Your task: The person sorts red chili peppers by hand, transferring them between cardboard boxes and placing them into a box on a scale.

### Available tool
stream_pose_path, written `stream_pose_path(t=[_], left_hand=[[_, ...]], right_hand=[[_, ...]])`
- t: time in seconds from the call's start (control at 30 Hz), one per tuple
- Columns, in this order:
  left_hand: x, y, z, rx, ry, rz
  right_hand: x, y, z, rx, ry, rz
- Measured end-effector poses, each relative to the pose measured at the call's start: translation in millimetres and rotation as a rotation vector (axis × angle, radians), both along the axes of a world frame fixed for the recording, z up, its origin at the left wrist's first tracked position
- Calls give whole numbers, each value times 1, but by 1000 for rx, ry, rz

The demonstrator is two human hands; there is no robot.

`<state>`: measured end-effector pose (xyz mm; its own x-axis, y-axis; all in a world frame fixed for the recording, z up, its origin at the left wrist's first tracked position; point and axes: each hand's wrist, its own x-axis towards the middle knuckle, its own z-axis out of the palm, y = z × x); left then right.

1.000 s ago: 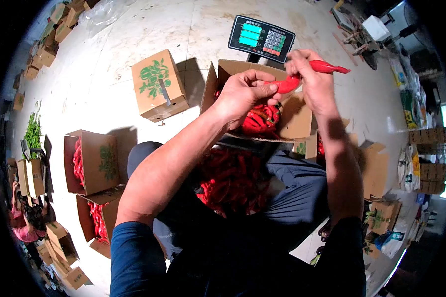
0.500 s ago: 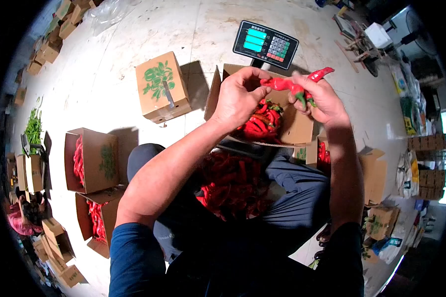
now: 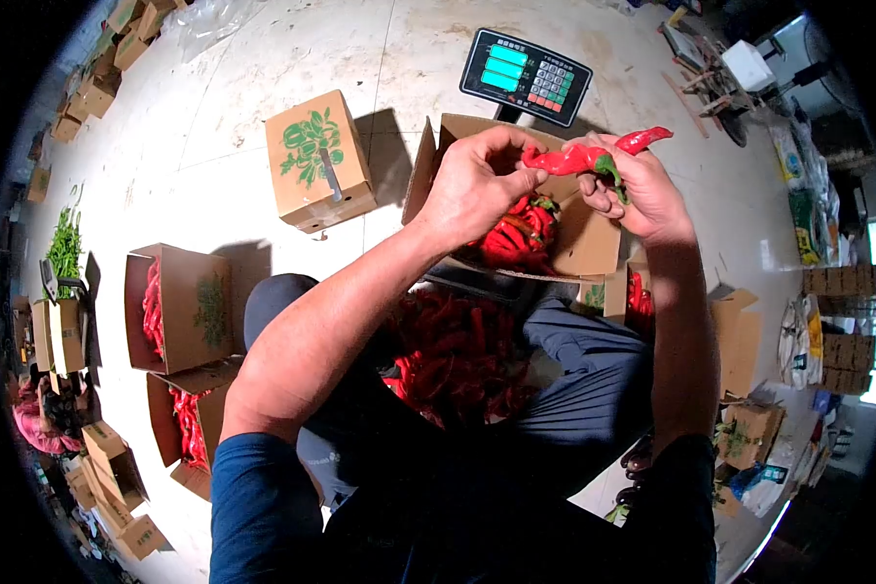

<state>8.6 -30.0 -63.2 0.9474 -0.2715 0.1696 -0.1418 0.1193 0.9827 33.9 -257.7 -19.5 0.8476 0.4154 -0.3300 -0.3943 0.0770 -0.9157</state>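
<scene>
Above an open cardboard box, my left hand (image 3: 479, 185) pinches one end of a red chili pepper (image 3: 566, 159). The stem end of that pepper lies in my right hand (image 3: 644, 193), whose thumb and fingers close around it. A green stem (image 3: 607, 167) hangs by the right fingers. Another red tip (image 3: 644, 140) sticks out past the right thumb; whether it is a second pepper is partly hidden by the hand. Below my hands, a heap of red peppers (image 3: 518, 239) lies in the box (image 3: 586, 232). More loose red peppers (image 3: 453, 355) are piled between my legs.
A scale display (image 3: 526, 78) stands behind the box. To the left are a closed carton (image 3: 319, 161) and two open cartons, one the upper carton (image 3: 195, 311), holding red peppers. Green peppers (image 3: 65, 248) sit farther left. Another open carton (image 3: 736, 341) stands at right.
My right hand has shifted slightly right and turned, its lower fingers loosening a little. The pepper has turned with it, and its stem now shows more to the side. My left hand keeps its pinch.
</scene>
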Motion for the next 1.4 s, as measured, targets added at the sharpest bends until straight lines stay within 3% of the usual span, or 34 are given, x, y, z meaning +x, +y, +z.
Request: stream_pose_path(t=[0.17, 0.27, 0.63, 0.77, 0.83, 1.13, 1.4], left_hand=[[-1, 3, 6, 45, 18, -21], [0, 3, 1, 16, -232, 5], [-3, 7, 6, 44, -9, -108], [-2, 9, 3, -122, 128, -212], [-2, 8, 3, -143, 31, -177], [-1, 13, 6, -225, 140, -220], [-2, 12, 7, -356, 277, -225]], right_hand=[[-9, 8, 13, 11, -1, -59], [-12, 14, 15, -49, -58, -95], [-21, 6, 33, 24, -15, 108], [-33, 21, 47, -285, -179, 80], [-34, 25, 48, -337, -204, 31], [-35, 30, 45, -161, -94, -61], [-28, 21, 42, -52, 25, 7]])
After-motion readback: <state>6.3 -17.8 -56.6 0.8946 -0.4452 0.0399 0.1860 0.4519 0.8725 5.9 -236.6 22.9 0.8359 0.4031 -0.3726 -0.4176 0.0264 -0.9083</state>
